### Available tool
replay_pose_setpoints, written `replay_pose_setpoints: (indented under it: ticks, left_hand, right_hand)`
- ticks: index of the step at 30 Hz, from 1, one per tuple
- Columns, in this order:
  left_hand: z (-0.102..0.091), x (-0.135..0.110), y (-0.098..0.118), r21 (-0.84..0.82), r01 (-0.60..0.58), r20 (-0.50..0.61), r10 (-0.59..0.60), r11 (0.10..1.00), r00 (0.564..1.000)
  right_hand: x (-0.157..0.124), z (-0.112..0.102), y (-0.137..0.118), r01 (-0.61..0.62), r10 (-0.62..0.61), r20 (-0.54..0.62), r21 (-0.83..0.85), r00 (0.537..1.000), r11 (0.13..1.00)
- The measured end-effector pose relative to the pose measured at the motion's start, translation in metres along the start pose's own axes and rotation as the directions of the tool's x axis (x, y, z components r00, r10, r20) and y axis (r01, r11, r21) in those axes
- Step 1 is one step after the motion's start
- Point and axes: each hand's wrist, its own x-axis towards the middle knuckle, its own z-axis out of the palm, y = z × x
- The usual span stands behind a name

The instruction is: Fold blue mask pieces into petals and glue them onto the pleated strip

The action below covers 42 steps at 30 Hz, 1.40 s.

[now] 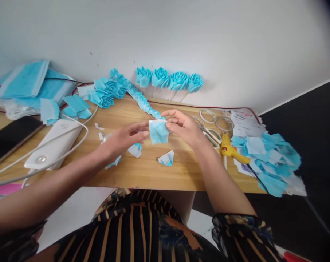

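Between thumb and fingers, my right hand [183,127] pinches the upper right edge of a small light-blue fabric piece [158,132], held above the wooden table. My left hand [125,137] is at the piece's left side with fingers stretched and apart; whether a fingertip touches it I cannot tell. Below lie folded blue-and-white scraps: one scrap [166,158] in front, another scrap [135,149] near my left hand. Behind the hands, a row of overlapping folded blue pieces [140,98] runs back toward a cluster of blue fabric flowers [105,92].
Several blue flowers [178,80] lean along the wall. Blue face masks [23,82], a phone [13,140] and a white power bank [54,143] with cables lie left. Rightward are tape rolls [208,115], scissors [212,138], a yellow glue gun [233,151] and a blue fabric heap [271,156].
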Motion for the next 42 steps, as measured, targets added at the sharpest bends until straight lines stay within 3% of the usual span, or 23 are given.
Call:
replay_pose_setpoints:
  ticks: [3, 6, 9, 13, 16, 19, 23, 26, 35, 42]
  left_hand:
    - [0.007, 0.026, -0.003, -0.121, 0.010, 0.045, -0.005, 0.993, 0.999]
    - [0.010, 0.038, -0.005, -0.197, 0.033, 0.012, -0.031, 0.980, 0.999]
    - [0.011, 0.044, -0.007, -0.265, 0.008, -0.057, -0.024, 0.964, 0.998]
    - [0.011, 0.046, -0.009, -0.237, -0.034, -0.168, -0.007, 0.971, 0.986]
    - [0.011, 0.045, -0.011, -0.227, -0.035, -0.214, -0.015, 0.973, 0.977]
    - [0.013, 0.043, -0.013, -0.226, -0.063, -0.220, 0.012, 0.972, 0.975]
    - [0.015, 0.042, -0.016, -0.205, -0.113, -0.231, 0.064, 0.972, 0.971]
    - [0.016, 0.041, -0.017, -0.191, -0.115, -0.233, 0.069, 0.975, 0.970]
    - [0.013, 0.041, -0.022, -0.155, -0.122, -0.229, 0.085, 0.980, 0.970]
    - [0.013, 0.042, -0.023, -0.184, -0.115, -0.217, 0.074, 0.976, 0.973]
  right_hand:
    - [0.006, 0.000, -0.001, 0.013, -0.013, -0.008, -0.027, 1.000, 1.000]
    - [0.012, 0.001, 0.002, 0.005, -0.008, -0.059, -0.054, 0.998, 0.999]
    - [0.014, 0.001, 0.011, -0.013, 0.021, -0.136, 0.065, 0.990, 0.998]
    - [0.011, 0.002, 0.025, -0.022, 0.067, -0.223, 0.200, 0.973, 0.980]
    - [0.008, 0.005, 0.029, 0.017, 0.009, -0.238, 0.105, 0.971, 0.994]
    - [0.006, 0.010, 0.028, 0.036, -0.035, -0.172, 0.005, 0.985, 0.999]
    - [0.005, 0.019, 0.027, 0.056, -0.060, -0.123, -0.038, 0.991, 0.998]
    - [0.006, 0.024, 0.029, 0.085, -0.089, -0.166, -0.032, 0.982, 0.996]
    - [0.009, 0.027, 0.033, -0.016, 0.089, -0.299, 0.240, 0.950, 0.971]
    - [0.013, 0.025, 0.035, -0.074, 0.157, -0.144, 0.462, 0.977, 0.884]
